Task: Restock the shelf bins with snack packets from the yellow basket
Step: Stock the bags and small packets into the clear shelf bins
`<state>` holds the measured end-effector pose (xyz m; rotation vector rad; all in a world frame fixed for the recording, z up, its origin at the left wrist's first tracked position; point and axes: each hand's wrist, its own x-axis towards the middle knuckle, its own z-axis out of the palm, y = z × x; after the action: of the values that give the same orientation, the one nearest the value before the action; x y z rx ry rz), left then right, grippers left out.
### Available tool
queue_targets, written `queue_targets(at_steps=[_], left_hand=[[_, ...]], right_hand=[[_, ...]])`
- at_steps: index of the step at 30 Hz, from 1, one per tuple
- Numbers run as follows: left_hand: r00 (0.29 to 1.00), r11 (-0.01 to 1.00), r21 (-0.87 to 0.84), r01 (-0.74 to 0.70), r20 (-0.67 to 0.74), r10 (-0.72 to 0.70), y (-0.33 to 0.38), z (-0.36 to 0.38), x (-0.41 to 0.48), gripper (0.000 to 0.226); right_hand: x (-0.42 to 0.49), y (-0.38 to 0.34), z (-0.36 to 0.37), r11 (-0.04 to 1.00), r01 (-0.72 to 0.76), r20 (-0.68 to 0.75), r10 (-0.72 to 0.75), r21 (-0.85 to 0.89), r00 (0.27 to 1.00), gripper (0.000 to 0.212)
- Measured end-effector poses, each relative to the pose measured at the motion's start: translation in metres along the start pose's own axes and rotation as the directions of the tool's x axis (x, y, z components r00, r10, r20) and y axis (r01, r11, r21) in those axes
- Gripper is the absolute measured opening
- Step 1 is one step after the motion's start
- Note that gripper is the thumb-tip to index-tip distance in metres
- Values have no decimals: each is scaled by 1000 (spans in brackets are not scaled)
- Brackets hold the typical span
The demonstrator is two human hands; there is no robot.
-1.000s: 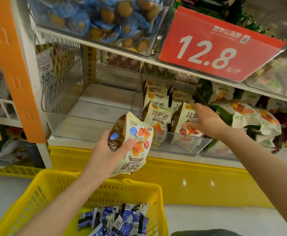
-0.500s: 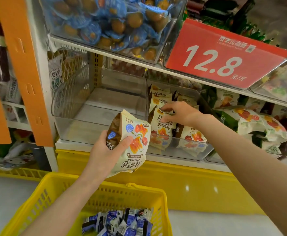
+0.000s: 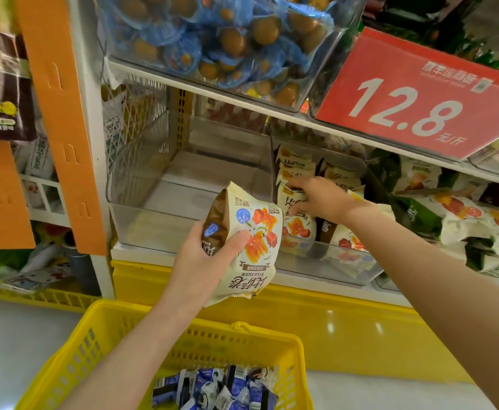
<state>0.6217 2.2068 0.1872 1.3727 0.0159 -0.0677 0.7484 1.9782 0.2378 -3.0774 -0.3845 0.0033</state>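
My left hand (image 3: 205, 261) grips a stack of cream and brown snack packets (image 3: 248, 247), held upside down in front of the shelf. My right hand (image 3: 316, 199) reaches into the middle clear bin (image 3: 331, 266) and pinches the top of a matching packet (image 3: 294, 220) standing at the bin's left side. More of the same packets stand behind and beside it. To the left, a clear bin (image 3: 142, 226) has nothing in it. The yellow basket (image 3: 100, 335) sits below, with several blue and white packets (image 3: 212, 389) inside.
An upper bin (image 3: 218, 39) holds blue-wrapped round snacks. A red 12.8 price sign (image 3: 413, 99) hangs at the upper right. Green and cream packets (image 3: 461, 214) fill the bin to the right. An orange shelf upright (image 3: 56, 113) stands left, above a yellow base panel (image 3: 331, 321).
My right hand moved left across the middle bin, from the right-hand packets to a packet at the left side. My left hand stayed in place with its packets.
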Motion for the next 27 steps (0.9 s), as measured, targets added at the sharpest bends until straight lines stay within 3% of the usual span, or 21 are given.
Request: queue_targets(at_steps=[3,6,9,11,16,19,21,22,27], left_hand=[[999,1000,16,-5,34,5,-1,1,0,35],[998,999,38,-7,64,4,-2,3,-2,52],[997,999,54,-4,82,0,-3,7,-4,52],[995,999,46,0,97,-4,-4,9,-5,50],[997,999,35,-1,75,-2,-4,3,-7,47],[999,999,34,-17,42,16,-3,-2,-6,52],[999,999,28,-18,32,18,-2,-4,-4,55],[999,999,27,-18,30,17,-1,-4,-4,55],[999,999,33,-18,27,18,-2,-3,-5,54]], right_hand=[[-15,6,-6,998,32,-115,-25,57,993,56],[-43,28,-15,985,-97,-231,129,144,964,57],[-72,54,-20,945,-320,-19,322,73,947,92],[-83,61,-24,923,-372,35,370,96,928,103],[-84,57,-41,966,-190,-171,159,-177,972,98],[-86,46,-58,991,-118,-278,96,-63,956,101],[-83,34,-61,993,-86,-276,107,87,955,94],[-78,27,-58,994,-69,-271,89,83,959,88],[-44,0,-32,986,-127,-193,105,-105,976,89]])
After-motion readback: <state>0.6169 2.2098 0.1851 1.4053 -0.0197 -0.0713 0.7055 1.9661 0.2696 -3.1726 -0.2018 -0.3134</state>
